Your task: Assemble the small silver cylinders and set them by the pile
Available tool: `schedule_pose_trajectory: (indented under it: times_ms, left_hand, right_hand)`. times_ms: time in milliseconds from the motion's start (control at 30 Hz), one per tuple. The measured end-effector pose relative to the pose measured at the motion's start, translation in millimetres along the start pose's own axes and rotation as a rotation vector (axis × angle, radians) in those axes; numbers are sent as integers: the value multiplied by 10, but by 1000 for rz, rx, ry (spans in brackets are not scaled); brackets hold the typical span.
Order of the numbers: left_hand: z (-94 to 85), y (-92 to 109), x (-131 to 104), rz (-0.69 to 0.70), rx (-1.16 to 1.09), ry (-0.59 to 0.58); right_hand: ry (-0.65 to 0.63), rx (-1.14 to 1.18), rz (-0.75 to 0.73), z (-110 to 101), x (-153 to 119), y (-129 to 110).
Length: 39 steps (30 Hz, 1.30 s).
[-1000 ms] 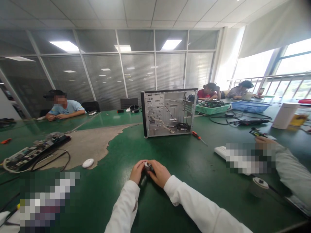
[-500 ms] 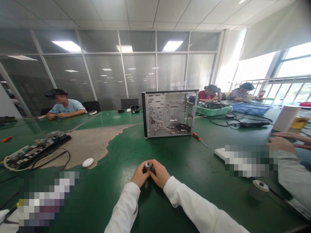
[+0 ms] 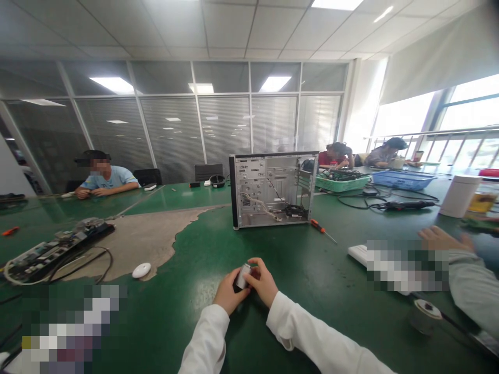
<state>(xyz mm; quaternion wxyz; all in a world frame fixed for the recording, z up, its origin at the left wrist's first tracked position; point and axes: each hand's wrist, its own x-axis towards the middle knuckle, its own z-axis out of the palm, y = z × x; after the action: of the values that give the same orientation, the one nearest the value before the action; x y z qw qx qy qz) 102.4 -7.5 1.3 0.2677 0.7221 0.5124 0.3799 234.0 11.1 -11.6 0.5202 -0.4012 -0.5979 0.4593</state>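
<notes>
Between my two hands is a small grey metal cylinder (image 3: 243, 276) that looks like a little electric motor. It is tilted, with a pale side facing me. My left hand (image 3: 229, 292) wraps its left and lower part. My right hand (image 3: 265, 283) grips it from the right, thumb on its side and index finger raised and curled near its top. Both hands are just above the green tabletop (image 3: 202, 249). Beyond them stands an open computer case (image 3: 273, 189), with an orange-handled screwdriver (image 3: 324, 231) lying at its right corner.
A similar, larger-looking cylinder (image 3: 425, 316) stands at the right, near a white power strip (image 3: 356, 253) and a co-worker's sleeve (image 3: 473, 291). Left lie a circuit board (image 3: 58, 246), cables and a white round case (image 3: 141, 270). Green (image 3: 343, 183) and blue baskets (image 3: 403, 180) stand far right.
The cylinder has gone from upright to tilted in my hands. My right index finger has lifted off its top. The co-worker's hand at the right has moved.
</notes>
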Motion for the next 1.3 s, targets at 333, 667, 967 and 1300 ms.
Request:
schedule_pose_trajectory:
  times_ms: [333,667,967,1300]
  left_hand:
    - [-37,220,-30,-81,-101,67]
    - [-41,159,-25,-78,-255,78]
    - [-57,101,-15,-125,-255,41]
    - [-116,295,-33,-264,-326,52]
  right_hand:
    - [60,169,114,-10,55,6]
    - [19,155,91,-13,60,26]
    - [0,185,91,-44,47,1]
    - [-31,178,77,-41,30,-34]
